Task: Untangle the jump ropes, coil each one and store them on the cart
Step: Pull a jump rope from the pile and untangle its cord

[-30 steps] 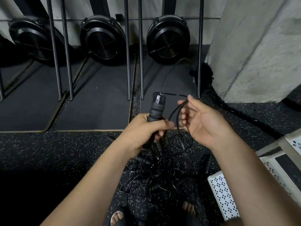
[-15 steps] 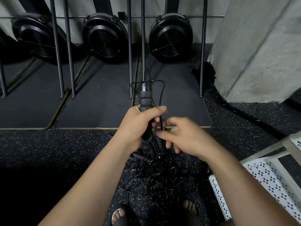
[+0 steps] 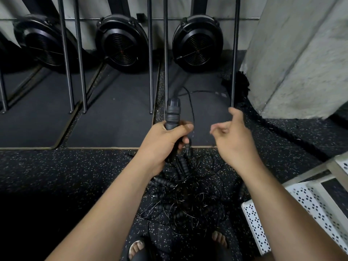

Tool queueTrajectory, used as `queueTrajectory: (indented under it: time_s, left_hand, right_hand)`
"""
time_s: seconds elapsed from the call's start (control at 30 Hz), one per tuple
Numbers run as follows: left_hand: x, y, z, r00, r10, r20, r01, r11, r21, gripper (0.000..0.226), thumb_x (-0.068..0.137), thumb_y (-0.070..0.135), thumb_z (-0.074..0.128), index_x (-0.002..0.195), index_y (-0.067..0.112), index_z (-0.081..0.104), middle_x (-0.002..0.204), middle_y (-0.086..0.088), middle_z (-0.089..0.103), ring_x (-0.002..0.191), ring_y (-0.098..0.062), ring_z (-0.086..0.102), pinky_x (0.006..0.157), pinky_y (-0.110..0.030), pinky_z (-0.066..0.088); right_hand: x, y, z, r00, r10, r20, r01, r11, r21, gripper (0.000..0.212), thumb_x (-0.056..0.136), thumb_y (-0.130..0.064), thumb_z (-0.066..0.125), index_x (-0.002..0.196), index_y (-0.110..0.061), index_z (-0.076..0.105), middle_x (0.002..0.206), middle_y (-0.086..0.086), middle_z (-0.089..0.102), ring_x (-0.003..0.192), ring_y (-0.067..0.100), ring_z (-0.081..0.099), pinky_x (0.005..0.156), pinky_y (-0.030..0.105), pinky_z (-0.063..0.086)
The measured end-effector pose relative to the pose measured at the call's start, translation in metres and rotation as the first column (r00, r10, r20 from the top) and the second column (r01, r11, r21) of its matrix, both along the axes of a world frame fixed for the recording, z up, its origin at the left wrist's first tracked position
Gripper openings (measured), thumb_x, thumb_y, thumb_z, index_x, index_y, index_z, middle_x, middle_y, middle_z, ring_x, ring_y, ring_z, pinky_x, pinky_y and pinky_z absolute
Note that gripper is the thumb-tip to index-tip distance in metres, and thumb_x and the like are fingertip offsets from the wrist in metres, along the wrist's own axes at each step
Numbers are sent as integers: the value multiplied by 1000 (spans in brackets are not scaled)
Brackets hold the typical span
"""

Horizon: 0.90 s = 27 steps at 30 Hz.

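Black rope handle (image 3: 172, 115) upright in left hand (image 3: 163, 142); right hand (image 3: 231, 136) beside, apart.

Dim overall: the concrete pillar (image 3: 301, 53) and the back wall (image 3: 113, 6) are the brightest areas and the white cart (image 3: 316, 210) reads clearly, while the floor (image 3: 56, 166) sinks to near black toward its near left side, where no speckle can be made out. The black ropes (image 3: 188, 194) give poor contrast against the dark floor, only thin glints marking the strands. Motion blur smears the fingers of the right hand (image 3: 233, 140) and the cord (image 3: 203, 91) above them, whereas the left hand (image 3: 163, 142) and the handle (image 3: 172, 115) it grips are sharp; wide-angle distortion splays the upright bars (image 3: 79, 53) and tilts the pillar's edges toward the frame sides.
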<state>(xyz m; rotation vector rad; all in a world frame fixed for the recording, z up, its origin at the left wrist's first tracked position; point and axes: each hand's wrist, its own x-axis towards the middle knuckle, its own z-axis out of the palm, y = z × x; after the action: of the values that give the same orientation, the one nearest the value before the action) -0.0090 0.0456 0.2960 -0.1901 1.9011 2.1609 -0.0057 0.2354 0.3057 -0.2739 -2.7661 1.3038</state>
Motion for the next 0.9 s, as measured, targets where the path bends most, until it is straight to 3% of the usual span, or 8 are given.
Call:
queueTrajectory:
  time_s: [0.13,0.27,0.37,0.43,0.53,0.63,0.77,0.9]
  left_hand:
    - [2,2,4,1000,19,-24,-19,1000,16,14,97,24,77,91,14,70,69,-3,60,58,-16,49,57,-28,41]
    - [5,6,3,999,40,37,-42,996,73,34,92,44,82,88,17,61,78,-4,56,70,-19,57,74,-36,50]
    - [5,9,4,998,43,42,-44,998,42,39,83,60,84,87,24,68,84,5,67,84,-19,69,90,-42,54]
    - [6,10,5,1000,23,19,-23,999,-23,45,84,65,82,98,23,71,90,5,73,94,-21,74,98,-47,56]
    - [10,13,7,999,-11,-45,7,997,-82,42,87,61,79,95,21,68,88,-1,72,89,-19,72,98,-51,56]
    - [14,17,10,998,17,-59,-22,996,-88,43,87,61,80,98,20,71,115,-16,75,104,-22,77,106,-51,57]
    - [19,25,17,999,-15,-37,12,997,-73,40,93,73,63,87,35,77,133,-12,64,114,-14,71,103,-35,55]
    - [20,28,15,999,-30,-45,22,988,-155,53,96,82,43,102,35,68,135,5,59,120,-2,58,99,-28,42]
  right_hand:
    - [10,-19,-1,933,308,187,-300,951,-69,26,95,-16,69,118,-28,63,94,-3,76,88,18,74,84,44,60]
    - [17,-27,0,807,508,301,-462,861,-212,31,85,-29,84,112,-30,70,98,-2,77,81,12,71,82,44,58]
    - [19,-27,0,795,521,312,-459,852,-253,44,74,-32,89,114,-27,71,102,-1,80,94,16,75,98,51,58]
    - [21,-27,0,779,551,299,-437,819,-372,50,69,-26,86,116,-23,70,108,11,78,95,20,72,102,56,53]
    - [17,-25,2,819,527,228,-342,767,-543,43,81,-22,83,122,-24,73,113,9,79,105,23,73,99,49,55]
    - [17,-29,3,854,485,190,-300,756,-581,40,90,-16,76,127,-27,70,117,2,80,117,25,72,106,48,54]
    - [15,-36,-4,935,331,124,-190,766,-614,37,79,-14,72,114,-23,72,103,4,82,102,22,77,99,48,60]
    - [8,-33,-11,946,279,166,-123,781,-613,18,97,-8,67,111,-18,74,99,5,81,89,25,76,97,54,62]
